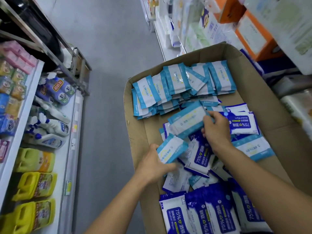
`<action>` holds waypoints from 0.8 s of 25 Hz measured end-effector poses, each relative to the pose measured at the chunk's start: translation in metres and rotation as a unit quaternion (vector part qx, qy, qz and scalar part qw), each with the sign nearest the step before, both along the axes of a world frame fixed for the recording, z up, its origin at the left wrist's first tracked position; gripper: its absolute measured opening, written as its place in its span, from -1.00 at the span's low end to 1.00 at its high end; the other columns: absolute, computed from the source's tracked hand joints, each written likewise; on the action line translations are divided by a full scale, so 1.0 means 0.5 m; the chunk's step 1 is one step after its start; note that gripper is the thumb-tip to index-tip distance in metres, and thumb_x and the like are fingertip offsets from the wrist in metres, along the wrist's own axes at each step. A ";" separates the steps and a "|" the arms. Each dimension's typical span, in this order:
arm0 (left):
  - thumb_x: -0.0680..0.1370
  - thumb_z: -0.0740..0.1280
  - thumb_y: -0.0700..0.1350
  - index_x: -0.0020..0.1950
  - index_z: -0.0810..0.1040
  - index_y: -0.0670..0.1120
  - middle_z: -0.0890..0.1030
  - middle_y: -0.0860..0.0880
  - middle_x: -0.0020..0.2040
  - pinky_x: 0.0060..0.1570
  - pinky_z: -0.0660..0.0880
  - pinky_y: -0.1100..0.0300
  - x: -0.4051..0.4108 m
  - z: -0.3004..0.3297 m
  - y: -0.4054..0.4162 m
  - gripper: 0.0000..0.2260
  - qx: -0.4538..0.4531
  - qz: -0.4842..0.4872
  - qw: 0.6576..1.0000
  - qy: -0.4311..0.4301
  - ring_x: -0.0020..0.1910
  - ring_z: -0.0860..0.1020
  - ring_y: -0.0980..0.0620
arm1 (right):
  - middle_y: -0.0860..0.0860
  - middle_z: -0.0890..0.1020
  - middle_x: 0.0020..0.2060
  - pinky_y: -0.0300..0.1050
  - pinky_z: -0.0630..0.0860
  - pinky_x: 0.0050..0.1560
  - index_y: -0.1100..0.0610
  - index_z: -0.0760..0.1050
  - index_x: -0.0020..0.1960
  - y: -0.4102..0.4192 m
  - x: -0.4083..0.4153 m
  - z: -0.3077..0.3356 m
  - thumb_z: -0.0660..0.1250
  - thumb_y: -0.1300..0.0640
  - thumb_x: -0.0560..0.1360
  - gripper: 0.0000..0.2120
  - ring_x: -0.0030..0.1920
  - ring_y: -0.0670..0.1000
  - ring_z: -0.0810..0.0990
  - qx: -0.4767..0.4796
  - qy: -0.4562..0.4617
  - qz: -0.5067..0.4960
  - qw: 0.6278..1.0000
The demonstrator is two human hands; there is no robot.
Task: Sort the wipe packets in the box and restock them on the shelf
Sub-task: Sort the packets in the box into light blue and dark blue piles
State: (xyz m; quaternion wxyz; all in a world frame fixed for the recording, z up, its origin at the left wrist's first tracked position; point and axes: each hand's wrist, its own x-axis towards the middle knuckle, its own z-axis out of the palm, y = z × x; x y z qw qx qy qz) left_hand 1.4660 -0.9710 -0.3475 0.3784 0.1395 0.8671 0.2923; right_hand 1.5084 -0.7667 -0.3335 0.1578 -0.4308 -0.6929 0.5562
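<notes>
A big cardboard box (135, 132) holds wipe packets of two kinds. Light-blue packets (182, 80) lie stacked in rows at its far end. Dark-blue alcohol wipe packets (217, 215) stand lined up at the near end, and a mixed loose heap (199, 157) fills the middle. My left hand (153, 164) grips a light-blue packet (170, 148) at the heap's left side. Just above the heap, my right hand (216, 129) holds another light-blue packet (187, 120) by its right end.
A shelf on the left carries yellow jugs (35, 184), white spray bottles (49, 130) and coloured boxes. On the right stand shelves with tissue packs and an orange carton (255, 38). Grey aisle floor (104, 65) runs between them.
</notes>
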 end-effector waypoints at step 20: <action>0.65 0.21 -0.16 0.09 0.52 -0.07 0.63 0.02 -0.03 -0.10 0.57 0.20 -0.241 0.076 0.131 -0.90 0.272 0.319 0.906 -0.055 -0.10 0.62 0.09 | 0.29 0.62 -0.11 -0.12 0.63 -0.32 0.34 0.39 0.22 0.099 -0.115 0.049 0.25 0.37 0.54 -0.75 -0.27 0.12 0.70 -0.424 0.214 -0.187 0.860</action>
